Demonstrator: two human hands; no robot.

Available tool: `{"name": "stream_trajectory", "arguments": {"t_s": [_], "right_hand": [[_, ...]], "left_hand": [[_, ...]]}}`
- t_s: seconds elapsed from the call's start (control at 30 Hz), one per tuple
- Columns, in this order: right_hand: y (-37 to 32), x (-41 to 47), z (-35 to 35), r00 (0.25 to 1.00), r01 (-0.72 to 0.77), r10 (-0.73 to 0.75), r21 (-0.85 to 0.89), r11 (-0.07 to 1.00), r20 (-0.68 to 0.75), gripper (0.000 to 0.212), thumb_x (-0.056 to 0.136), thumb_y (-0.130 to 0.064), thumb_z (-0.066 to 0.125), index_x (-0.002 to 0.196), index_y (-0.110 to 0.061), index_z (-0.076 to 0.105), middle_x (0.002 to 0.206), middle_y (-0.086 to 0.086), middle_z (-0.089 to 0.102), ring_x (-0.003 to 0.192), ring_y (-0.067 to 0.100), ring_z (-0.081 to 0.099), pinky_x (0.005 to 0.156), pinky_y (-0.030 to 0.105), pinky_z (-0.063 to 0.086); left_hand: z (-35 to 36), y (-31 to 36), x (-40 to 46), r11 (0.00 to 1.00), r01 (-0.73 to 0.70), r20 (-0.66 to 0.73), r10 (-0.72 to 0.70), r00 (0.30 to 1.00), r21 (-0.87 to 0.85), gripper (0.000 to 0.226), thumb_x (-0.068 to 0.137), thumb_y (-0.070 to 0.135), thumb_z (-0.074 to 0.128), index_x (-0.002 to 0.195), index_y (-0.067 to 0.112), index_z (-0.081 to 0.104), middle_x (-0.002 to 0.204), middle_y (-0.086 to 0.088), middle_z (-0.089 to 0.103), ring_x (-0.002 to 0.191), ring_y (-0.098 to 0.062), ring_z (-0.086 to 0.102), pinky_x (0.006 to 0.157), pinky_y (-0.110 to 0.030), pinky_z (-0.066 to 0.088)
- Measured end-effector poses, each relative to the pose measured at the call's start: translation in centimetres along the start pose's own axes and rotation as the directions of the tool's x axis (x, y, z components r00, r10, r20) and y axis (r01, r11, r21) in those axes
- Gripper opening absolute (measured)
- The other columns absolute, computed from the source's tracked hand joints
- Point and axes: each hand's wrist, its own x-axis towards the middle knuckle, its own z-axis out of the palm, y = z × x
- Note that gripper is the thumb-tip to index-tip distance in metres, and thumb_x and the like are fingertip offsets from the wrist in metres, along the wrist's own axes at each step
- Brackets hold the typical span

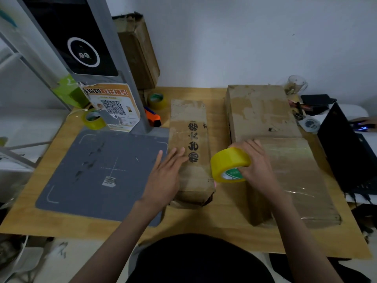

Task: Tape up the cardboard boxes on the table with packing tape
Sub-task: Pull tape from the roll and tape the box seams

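Note:
A long narrow cardboard box [189, 127] with black printed characters lies in the middle of the wooden table [222, 221]. My left hand [165, 176] rests flat on the box's left side with fingers straight. My right hand [257, 162] grips a yellow roll of packing tape [228, 162], held just right of that box. Behind the right hand sit a large flat cardboard box [259, 111] and a nearer box [295, 180] wrapped in clear tape.
A grey scanner mat [98, 172] with a tall stand [85, 48] fills the left of the table. Two more tape rolls [94, 119] [157, 101] and an orange cutter [153, 117] lie behind. A dark laptop [346, 156] stands at the right edge, a glass [295, 84] at the back.

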Motion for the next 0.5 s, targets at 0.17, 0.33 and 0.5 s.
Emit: {"name": "stream_trajectory", "arguments": {"t_s": [0.17, 0.33, 0.5], "right_hand": [[-0.3, -0.8, -0.7, 0.998, -0.023, 0.026, 0.046, 0.999, -0.05, 0.06, 0.056, 0.012, 0.063, 0.112, -0.011, 0.065, 0.106, 0.003, 0.063, 0.096, 0.026, 0.053, 0.081, 0.025, 0.034], [-0.3, -1.9, -1.0, 0.998, -0.011, 0.013, 0.027, 1.0, -0.069, 0.06, 0.059, 0.011, 0.067, 0.113, -0.014, 0.061, 0.106, 0.009, 0.063, 0.098, 0.025, 0.051, 0.081, 0.021, 0.029], [0.9, -3.4, 0.5, 0.996, -0.075, 0.076, 0.03, 0.997, -0.054, 0.06, 0.061, -0.001, 0.058, 0.117, -0.022, 0.053, 0.107, 0.009, 0.058, 0.098, 0.027, 0.05, 0.077, 0.028, 0.03]], "left_hand": [[0.8, 1.7, 0.3, 0.991, 0.095, 0.012, -0.096, 0.995, 0.092, 0.065, 0.098, 0.031, 0.016, 0.159, 0.011, 0.025, 0.168, -0.004, 0.017, 0.156, -0.021, 0.01, 0.127, -0.041, 0.012], [1.8, 2.0, -0.2, 0.982, 0.142, 0.032, -0.147, 0.989, 0.128, 0.067, 0.103, 0.048, 0.01, 0.163, 0.019, 0.004, 0.17, 0.003, -0.005, 0.156, -0.013, -0.009, 0.127, -0.042, 0.004], [1.7, 2.0, -0.2, 0.978, 0.152, 0.045, -0.16, 0.986, 0.142, 0.066, 0.103, 0.05, 0.004, 0.162, 0.022, -0.003, 0.169, 0.006, -0.012, 0.155, -0.011, -0.014, 0.127, -0.045, 0.005]]}}
